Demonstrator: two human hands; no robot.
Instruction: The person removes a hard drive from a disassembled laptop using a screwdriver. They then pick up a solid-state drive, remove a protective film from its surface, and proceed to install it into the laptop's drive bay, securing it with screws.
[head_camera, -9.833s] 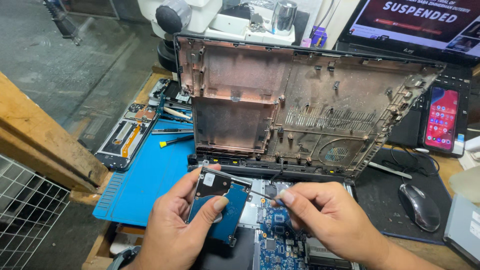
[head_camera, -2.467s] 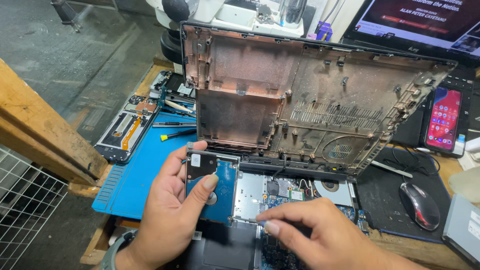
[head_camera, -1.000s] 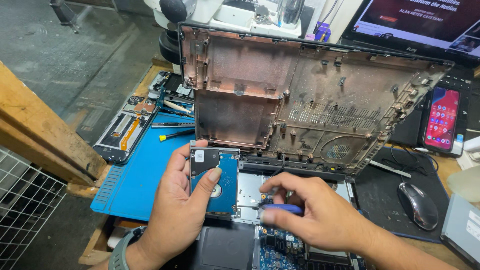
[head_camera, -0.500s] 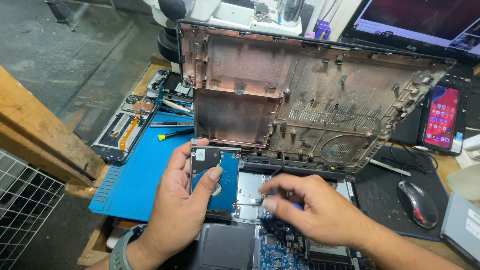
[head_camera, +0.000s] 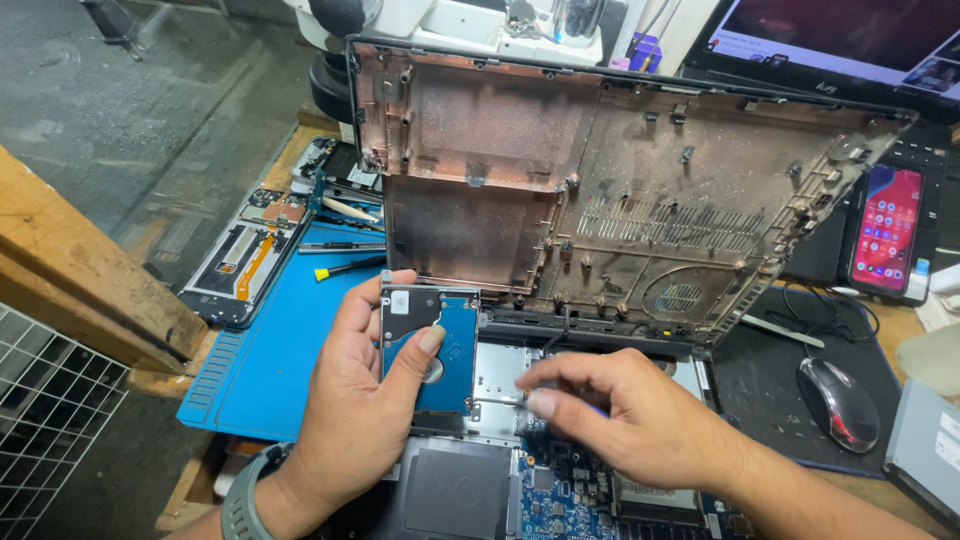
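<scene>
My left hand (head_camera: 350, 420) holds a small hard drive (head_camera: 432, 345) with its blue circuit board facing up, thumb on the board, just above the open laptop body (head_camera: 460, 490). My right hand (head_camera: 630, 420) reaches across the laptop's insides, fingers pinched together over the silver drive bay (head_camera: 497, 375); a blur hides what, if anything, is between them. The laptop's bottom cover (head_camera: 600, 170) stands tilted up behind both hands, its dusty inner side facing me.
A blue work mat (head_camera: 270, 350) lies at left with an opened phone (head_camera: 240, 260) and small tools (head_camera: 345, 267). At right sit a mouse (head_camera: 838, 402) on a black pad, a lit phone (head_camera: 885, 240) and a monitor (head_camera: 840, 40). A wooden beam (head_camera: 80, 270) and wire grid (head_camera: 50, 430) are at far left.
My right hand has let go of the blue-handled tool seen a second ago and moved its fingers left toward the drive bay. My left hand keeps the drive in nearly the same place.
</scene>
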